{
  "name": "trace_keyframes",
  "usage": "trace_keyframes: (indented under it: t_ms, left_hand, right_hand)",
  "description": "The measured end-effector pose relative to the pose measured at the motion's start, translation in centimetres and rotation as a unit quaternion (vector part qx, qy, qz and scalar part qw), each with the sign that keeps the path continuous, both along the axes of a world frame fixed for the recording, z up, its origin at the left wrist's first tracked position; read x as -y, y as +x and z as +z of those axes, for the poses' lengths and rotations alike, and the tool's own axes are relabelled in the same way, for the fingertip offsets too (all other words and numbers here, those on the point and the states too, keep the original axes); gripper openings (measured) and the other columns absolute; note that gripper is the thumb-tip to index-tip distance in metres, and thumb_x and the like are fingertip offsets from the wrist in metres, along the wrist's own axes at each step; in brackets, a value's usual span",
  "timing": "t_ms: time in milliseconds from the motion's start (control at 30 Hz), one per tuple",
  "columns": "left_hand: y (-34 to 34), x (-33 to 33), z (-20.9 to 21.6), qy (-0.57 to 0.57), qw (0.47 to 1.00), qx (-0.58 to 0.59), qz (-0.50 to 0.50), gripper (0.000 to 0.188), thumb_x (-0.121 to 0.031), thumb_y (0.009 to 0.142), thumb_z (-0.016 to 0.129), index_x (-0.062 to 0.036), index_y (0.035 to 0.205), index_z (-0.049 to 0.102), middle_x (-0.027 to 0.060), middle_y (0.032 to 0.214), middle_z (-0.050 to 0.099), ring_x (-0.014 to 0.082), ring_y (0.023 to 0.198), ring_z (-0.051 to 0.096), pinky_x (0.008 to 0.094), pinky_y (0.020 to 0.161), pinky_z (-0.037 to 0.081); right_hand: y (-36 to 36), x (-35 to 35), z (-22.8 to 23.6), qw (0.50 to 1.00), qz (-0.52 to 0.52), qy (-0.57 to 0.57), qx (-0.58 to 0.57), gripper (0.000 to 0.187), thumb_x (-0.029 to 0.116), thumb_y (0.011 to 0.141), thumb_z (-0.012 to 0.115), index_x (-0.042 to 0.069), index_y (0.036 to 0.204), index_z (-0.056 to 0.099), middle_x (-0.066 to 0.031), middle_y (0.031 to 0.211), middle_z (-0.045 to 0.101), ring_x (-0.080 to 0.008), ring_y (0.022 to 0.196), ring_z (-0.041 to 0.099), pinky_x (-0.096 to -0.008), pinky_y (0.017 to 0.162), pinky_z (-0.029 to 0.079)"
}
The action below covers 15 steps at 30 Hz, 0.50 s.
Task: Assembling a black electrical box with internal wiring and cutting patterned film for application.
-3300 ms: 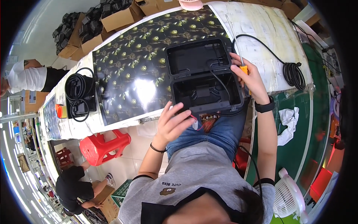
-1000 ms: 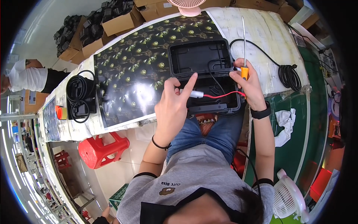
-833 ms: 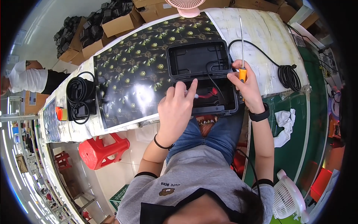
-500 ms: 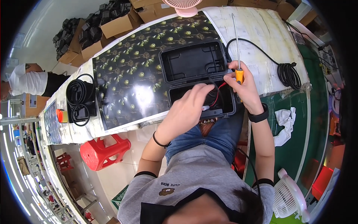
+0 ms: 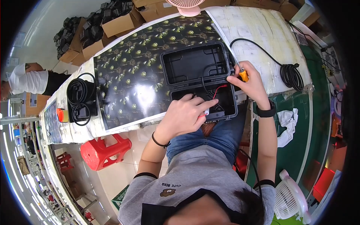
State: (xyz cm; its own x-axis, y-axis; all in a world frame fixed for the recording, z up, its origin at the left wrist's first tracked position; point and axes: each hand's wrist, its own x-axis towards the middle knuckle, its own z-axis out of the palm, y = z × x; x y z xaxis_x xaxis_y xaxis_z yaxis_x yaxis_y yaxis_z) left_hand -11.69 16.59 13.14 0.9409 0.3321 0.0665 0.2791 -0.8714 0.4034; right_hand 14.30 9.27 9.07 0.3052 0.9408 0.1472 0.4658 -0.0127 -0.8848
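Note:
An open black plastic case point(image 5: 236, 107) lies at the table's front edge, its lid point(image 5: 195, 63) tipped back. My left hand point(image 5: 185, 114) is over the near left part of the case. Its thumb and fingers close around a small white connector point(image 5: 206, 112) with a bit of red beside it, while one finger reaches over the inside. A red wire point(image 5: 216, 92) with a red end and black cables run within the case. In my right hand point(image 5: 253, 84), at the lid's right side, is a screwdriver point(image 5: 243, 75) with a yellow handle, its shaft pointing away and to the left.
A dark patterned sheet point(image 5: 131, 82) covers much of the white table. A black cable leads right to a coil point(image 5: 291, 77); another coiled cable with a black box point(image 5: 80, 97) lies left. A pink fan point(image 5: 186, 7) stands at the far edge. A red stool point(image 5: 105, 152) is below left.
My left hand has drawn back toward me and left, showing more of the case's inside. The screwdriver has tilted from nearly straight away to leftward. My right hand has shifted slightly right.

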Motion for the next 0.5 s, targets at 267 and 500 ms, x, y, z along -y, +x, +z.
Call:
trace_keyframes:
  t_ms: [267,500]
  left_hand:
    - [-0.7,0.2,-1.0,0.031,0.997,0.062,-0.043,0.044,-0.017,0.078,0.061,-0.0170,0.122,0.065,0.0030,0.092,0.069,0.0241,0.094,0.064,0.0329,0.065,0.056]
    - [-1.3,0.0,-0.1,-0.038,0.987,0.153,0.039,0.040,-0.004,0.075,0.060,-0.0137,0.112,0.070,0.0077,0.125,0.064,0.0270,0.100,0.067,0.0345,0.078,0.057]
  right_hand:
    - [-2.4,-0.4,-0.2,0.992,-0.029,0.014,-0.123,0.040,0.019,0.080,0.080,0.008,0.089,0.043,-0.0124,0.121,0.060,-0.0122,0.095,0.053,-0.0269,0.082,0.044]
    - [-1.8,-0.1,0.6,0.972,-0.013,0.006,-0.236,0.040,0.007,0.079,0.078,0.012,0.086,0.039,-0.0167,0.133,0.057,-0.0156,0.108,0.058,-0.0218,0.065,0.049]
